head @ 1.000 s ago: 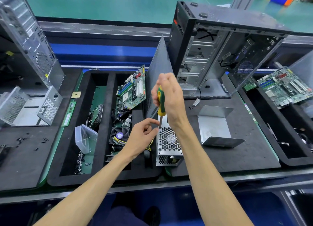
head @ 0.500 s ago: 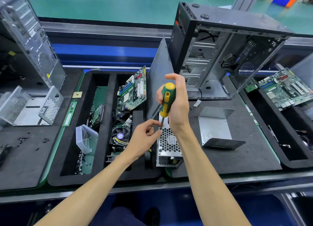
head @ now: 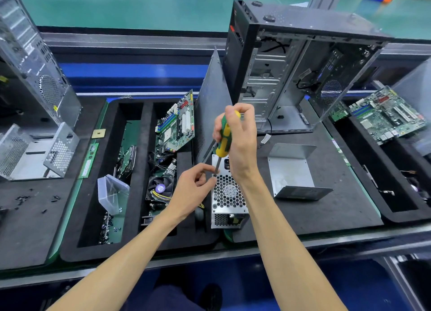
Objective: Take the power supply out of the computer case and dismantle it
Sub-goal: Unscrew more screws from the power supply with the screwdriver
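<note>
The silver power supply (head: pixel 229 199) with a honeycomb fan grille lies on the black mat near the front edge. My right hand (head: pixel 240 138) grips a green and yellow screwdriver (head: pixel 223 138), its shaft angled down to the supply's upper left corner. My left hand (head: pixel 193 189) pinches at the screwdriver tip there; any screw is too small to make out. The open computer case (head: pixel 291 61) stands upright behind, its inside bare. A bent metal cover (head: pixel 293 173) lies to the right of the supply.
A black foam tray (head: pixel 144 129) on the left holds a motherboard (head: pixel 177 124), a cooler fan (head: pixel 161 188), cables and a clear plastic box (head: pixel 112 194). A side panel (head: pixel 213 96) leans upright. Another case (head: pixel 30 54) and metal bracket (head: pixel 35 152) sit far left; another motherboard (head: pixel 384 117) sits right.
My right hand has shifted its grip on the screwdriver handle, which now leans a little to the right. My left hand stays pinched at the tip. The power supply has not moved.
</note>
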Motion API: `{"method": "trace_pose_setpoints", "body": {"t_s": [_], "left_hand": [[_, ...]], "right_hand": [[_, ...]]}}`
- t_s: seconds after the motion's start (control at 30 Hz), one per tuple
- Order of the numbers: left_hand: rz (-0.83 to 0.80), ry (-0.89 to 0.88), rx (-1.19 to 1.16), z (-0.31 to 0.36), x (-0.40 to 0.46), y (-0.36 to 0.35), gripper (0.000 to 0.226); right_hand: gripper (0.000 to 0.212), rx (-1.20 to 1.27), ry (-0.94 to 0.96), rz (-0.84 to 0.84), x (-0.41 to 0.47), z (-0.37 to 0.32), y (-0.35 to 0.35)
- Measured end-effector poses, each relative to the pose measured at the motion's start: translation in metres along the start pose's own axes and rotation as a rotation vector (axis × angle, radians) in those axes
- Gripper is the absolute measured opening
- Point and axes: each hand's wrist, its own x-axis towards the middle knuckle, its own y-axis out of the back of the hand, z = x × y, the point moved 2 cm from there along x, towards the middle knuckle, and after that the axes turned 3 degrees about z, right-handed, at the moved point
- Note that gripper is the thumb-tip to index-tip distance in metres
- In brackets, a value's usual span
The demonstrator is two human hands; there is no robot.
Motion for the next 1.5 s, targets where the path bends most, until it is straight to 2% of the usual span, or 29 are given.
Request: {"method": "trace_pose_setpoints", "body": {"t_s": [0.1, 0.2, 0.37, 0.47, 0.53, 0.63, 0.77, 0.93, 1.03, 1.3, 1.5], "left_hand": [[-0.002, 0.005, -0.004, -0.0003, -0.0002, -0.0005, 0.016], [-0.001, 0.008, 0.000, 0.0001, -0.0006, -0.0013, 0.016], [-0.003, 0.001, -0.001, 0.0010, -0.0030, -0.0006, 0.015], [0.002, 0.004, 0.000, 0.0012, -0.0034, -0.0006, 0.014], [0.009, 0.012, 0.004, 0.0011, -0.0036, -0.0013, 0.013], [0.018, 0.017, -0.004, 0.0019, -0.0037, -0.0020, 0.013], [0.020, 0.018, -0.001, 0.0023, -0.0018, -0.0024, 0.013], [0.026, 0.034, 0.007, 0.0008, 0.0000, -0.0017, 0.010], [0.015, 0.042, -0.010, -0.0001, -0.0005, -0.0008, 0.012], [0.009, 0.046, -0.016, 0.0029, -0.0011, 0.0019, 0.019], [0.015, 0.051, 0.005, 0.0055, 0.0007, 0.0023, 0.018]], "right_hand": [[0.023, -0.096, -0.002, 0.005, -0.0020, -0.0013, 0.0029], [0.034, -0.027, -0.022, -0.006, -0.0004, -0.0020, 0.0038], [0.020, 0.043, -0.035, -0.015, 0.0001, -0.0009, 0.0017], [0.020, -0.022, -0.001, -0.010, -0.0017, -0.0013, 0.0011], [0.029, -0.065, -0.005, 0.007, -0.0014, -0.0011, 0.0012], [0.038, 0.010, -0.033, 0.014, 0.0009, -0.0015, 0.0006], [0.031, 0.048, -0.045, 0.032, 0.0018, 0.0005, 0.0002], [0.018, -0.060, 0.006, 0.034, -0.0012, 0.0023, 0.0014], [0.030, 0.006, -0.006, 0.041, 0.0004, 0.0016, 0.0015], [0.032, -0.030, -0.012, 0.044, -0.0017, -0.0025, -0.0017], [0.020, -0.006, -0.007, 0.039, 0.0002, -0.0012, 0.0011]]}}
